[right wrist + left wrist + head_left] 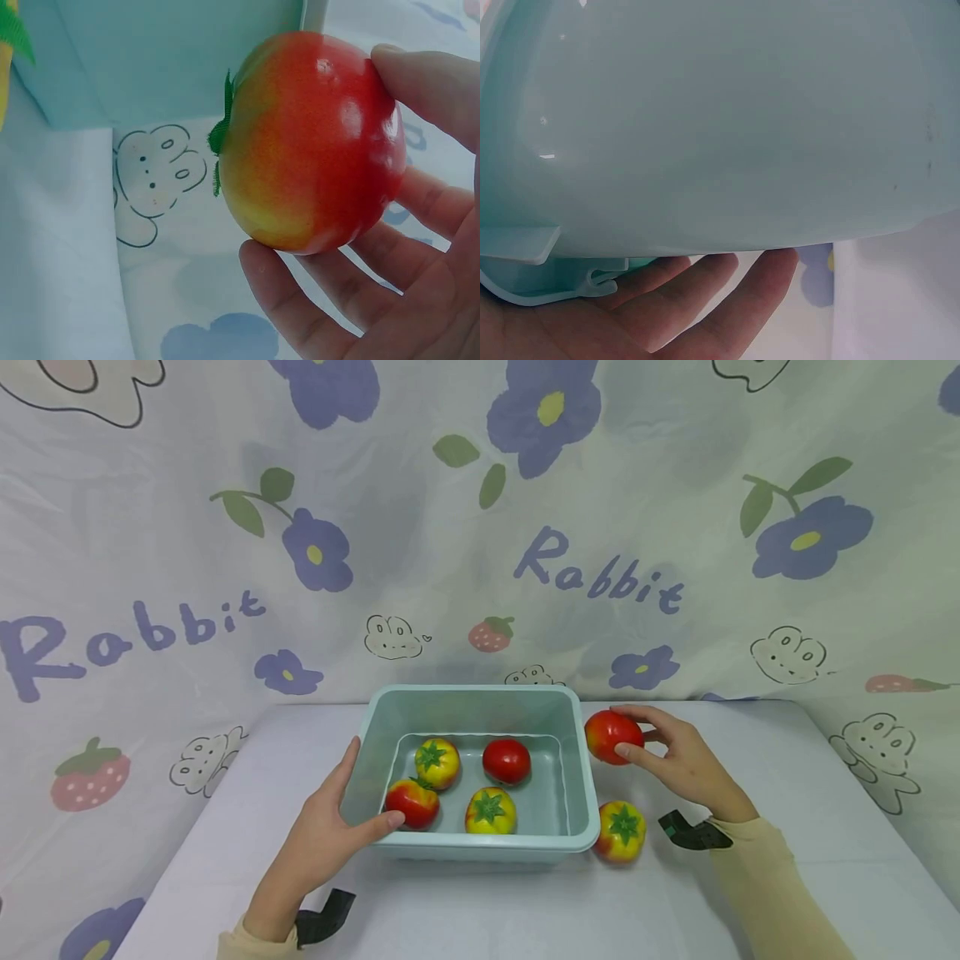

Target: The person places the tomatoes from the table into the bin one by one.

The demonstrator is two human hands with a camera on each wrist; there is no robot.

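Note:
A pale blue-green plastic bin (480, 842) stands on the table, with several artificial tomatoes inside. Two are mostly yellow, a yellow tomato (437, 763) and another yellow tomato (491, 812); a red tomato (506, 761) and a red-and-yellow tomato (412, 802) lie with them. My left hand (318, 835) holds the bin's front left corner, thumb over the rim and fingers along the outer wall (727, 150). Just right of the bin, my right hand (686, 764) pinches a red tomato (315, 142) between thumb and fingers, its green leaves pointing away from the palm.
A yellow-and-red tomato (621, 832) sits on the table against the bin's right front corner. White cloth covers the table (480, 914). Behind it hangs a curtain (450, 552) printed with flowers and rabbits.

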